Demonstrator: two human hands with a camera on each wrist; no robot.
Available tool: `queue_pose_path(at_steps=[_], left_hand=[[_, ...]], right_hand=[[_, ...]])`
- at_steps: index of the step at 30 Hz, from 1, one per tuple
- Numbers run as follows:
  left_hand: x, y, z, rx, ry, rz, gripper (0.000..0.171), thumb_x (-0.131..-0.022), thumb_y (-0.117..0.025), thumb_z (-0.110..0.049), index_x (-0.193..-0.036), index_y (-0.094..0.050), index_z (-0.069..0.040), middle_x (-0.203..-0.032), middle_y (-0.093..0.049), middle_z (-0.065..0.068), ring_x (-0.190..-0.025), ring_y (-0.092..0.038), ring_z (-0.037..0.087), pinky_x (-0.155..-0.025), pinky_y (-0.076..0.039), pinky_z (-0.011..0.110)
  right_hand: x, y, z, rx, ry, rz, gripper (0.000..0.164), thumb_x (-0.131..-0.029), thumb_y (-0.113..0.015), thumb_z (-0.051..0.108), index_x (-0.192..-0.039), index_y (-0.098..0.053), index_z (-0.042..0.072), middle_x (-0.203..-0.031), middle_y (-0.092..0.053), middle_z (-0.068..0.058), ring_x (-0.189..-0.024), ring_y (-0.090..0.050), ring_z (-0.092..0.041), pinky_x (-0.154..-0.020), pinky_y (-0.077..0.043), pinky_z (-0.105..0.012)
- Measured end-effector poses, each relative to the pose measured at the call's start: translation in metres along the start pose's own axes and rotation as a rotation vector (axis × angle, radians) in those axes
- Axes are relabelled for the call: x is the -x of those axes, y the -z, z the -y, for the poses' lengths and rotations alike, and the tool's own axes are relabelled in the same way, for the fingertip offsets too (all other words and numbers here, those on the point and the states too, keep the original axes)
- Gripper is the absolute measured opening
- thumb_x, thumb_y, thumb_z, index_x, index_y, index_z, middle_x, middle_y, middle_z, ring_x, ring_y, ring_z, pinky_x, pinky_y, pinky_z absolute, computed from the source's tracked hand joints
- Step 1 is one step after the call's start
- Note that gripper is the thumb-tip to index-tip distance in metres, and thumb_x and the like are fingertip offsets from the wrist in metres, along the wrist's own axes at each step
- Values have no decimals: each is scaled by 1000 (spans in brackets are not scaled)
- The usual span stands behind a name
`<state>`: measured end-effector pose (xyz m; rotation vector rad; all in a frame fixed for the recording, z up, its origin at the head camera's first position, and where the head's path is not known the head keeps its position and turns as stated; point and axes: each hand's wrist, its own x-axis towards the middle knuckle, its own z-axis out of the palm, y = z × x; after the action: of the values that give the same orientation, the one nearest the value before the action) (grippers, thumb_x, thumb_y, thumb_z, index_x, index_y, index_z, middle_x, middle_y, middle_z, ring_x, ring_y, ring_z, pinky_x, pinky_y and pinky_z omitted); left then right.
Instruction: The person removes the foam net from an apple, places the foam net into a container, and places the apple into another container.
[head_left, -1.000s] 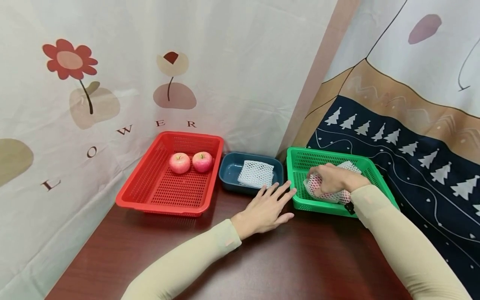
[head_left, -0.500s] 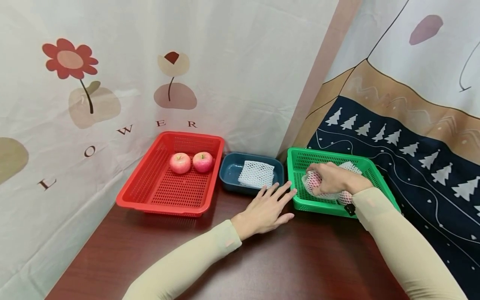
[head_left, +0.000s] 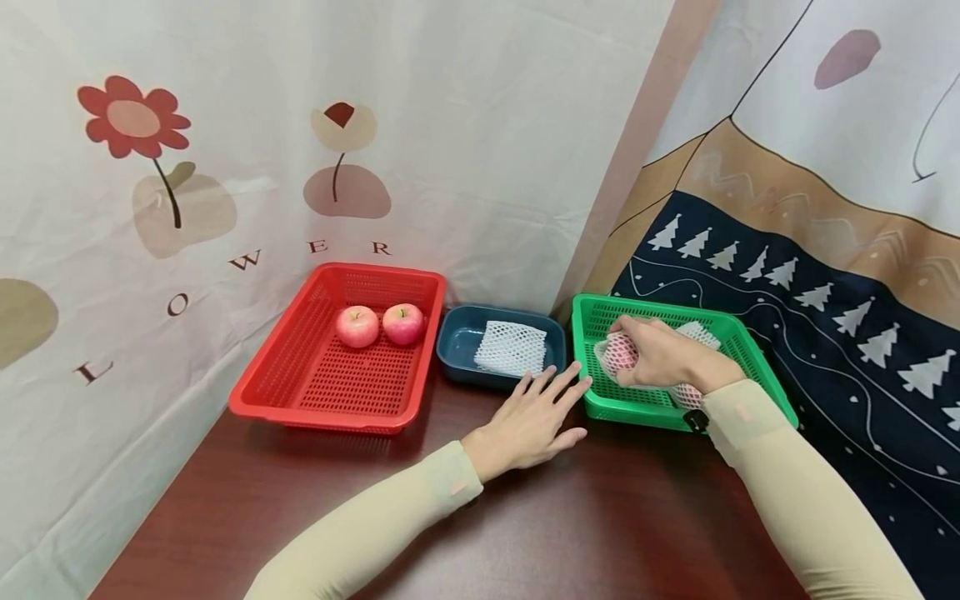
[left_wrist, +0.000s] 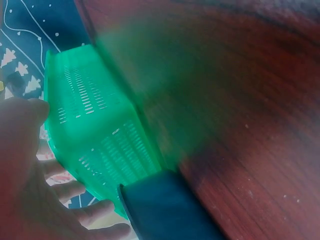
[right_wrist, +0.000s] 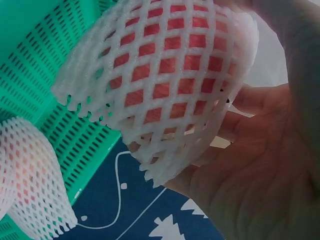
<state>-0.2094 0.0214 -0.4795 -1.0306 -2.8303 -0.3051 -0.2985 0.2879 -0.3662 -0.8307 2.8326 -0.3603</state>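
Observation:
In the head view my right hand (head_left: 660,354) grips an apple in a white foam net (head_left: 619,354), over the left part of the green basket (head_left: 637,414). The right wrist view shows the netted apple (right_wrist: 170,75) up close, red skin behind the mesh, with fingers and thumb around it. Another netted apple (right_wrist: 30,175) lies in the basket, partly covered by my right hand in the head view. My left hand (head_left: 531,421) is spread flat, palm down, its fingertips at the basket's near left corner and the front of the blue tray (head_left: 457,371).
A white foam net (head_left: 512,347) lies flat in the blue tray. Further left stands a red basket (head_left: 330,414) holding two bare apples (head_left: 357,327). All three containers line the back of the dark wooden table (head_left: 480,542), against printed curtains (head_left: 480,167).
My right hand has shifted slightly left within the green basket, carrying the netted apple away from the other one. The left hand stays in place.

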Motion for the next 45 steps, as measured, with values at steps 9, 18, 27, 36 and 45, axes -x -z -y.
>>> queue_pose_path(at_steps=[9, 18, 27, 36, 45], left_hand=[[1, 2, 0, 22, 9, 11, 77, -123, -48, -61, -188, -23, -27, -199, -16, 0, -178, -38, 39, -140, -42, 64], [2, 4, 4, 50, 3, 10, 77, -123, -46, -61, -188, -22, -28, -199, -15, -1, -178, -37, 39, -141, -40, 65], [8, 6, 5, 62, 0, 6, 78, -122, -49, -60, -188, -24, -26, -198, -20, 1, -178, -38, 38, -141, -40, 65], [22, 12, 12, 35, 2, -20, 76, -121, -52, -60, -185, -34, -21, -195, -30, 5, -177, -40, 38, -141, -40, 62], [41, 27, 21, 26, 25, -52, 74, -120, -55, -60, -180, -44, -18, -190, -39, 9, -174, -43, 38, -139, -41, 65]], right_hand=[[3, -5, 11, 23, 17, -66, 69, -90, -91, 28, -151, -68, 5, -140, -69, -21, -116, -68, -37, -93, -66, -55], [0, -6, 15, 26, 33, -101, 71, -92, -91, 30, -155, -68, 5, -144, -68, -21, -120, -70, -37, -94, -69, -55], [0, -8, 22, 25, 33, -112, 73, -93, -89, 32, -158, -67, 7, -145, -70, -19, -124, -69, -38, -99, -68, -58], [7, -8, 31, -16, 60, -143, 76, -92, -91, 31, -157, -64, 4, -147, -73, -18, -124, -71, -35, -103, -67, -58], [6, -12, 51, -47, 103, -179, 68, -89, -89, 30, -148, -65, 8, -135, -77, -11, -116, -70, -28, -96, -65, -46]])
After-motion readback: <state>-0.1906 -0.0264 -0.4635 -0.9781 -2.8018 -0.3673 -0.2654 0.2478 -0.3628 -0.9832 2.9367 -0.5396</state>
